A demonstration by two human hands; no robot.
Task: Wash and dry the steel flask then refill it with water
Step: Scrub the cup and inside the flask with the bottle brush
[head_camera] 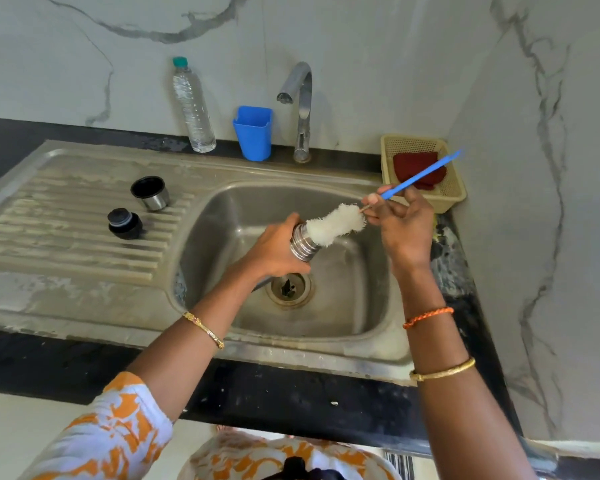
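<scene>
My left hand (272,252) grips the steel flask (303,244) over the sink basin (343,306), tilted with its threaded mouth up and to the right; most of its body is hidden by my hand. A bottle brush (336,225) with white bristles and a blue handle has its bristle end at the flask's mouth. My right hand (400,223) pinches the brush handle just above the bristles. The flask's steel cup lid (150,193) and black stopper (124,223) stand on the drainboard to the left.
A curved tap (300,109) stands behind the basin, with a blue plastic cup (253,133) and a clear water bottle (193,107) to its left. A beige basket (454,188) holding a dark red cloth (414,166) sits at the back right. Marble wall closes the right side.
</scene>
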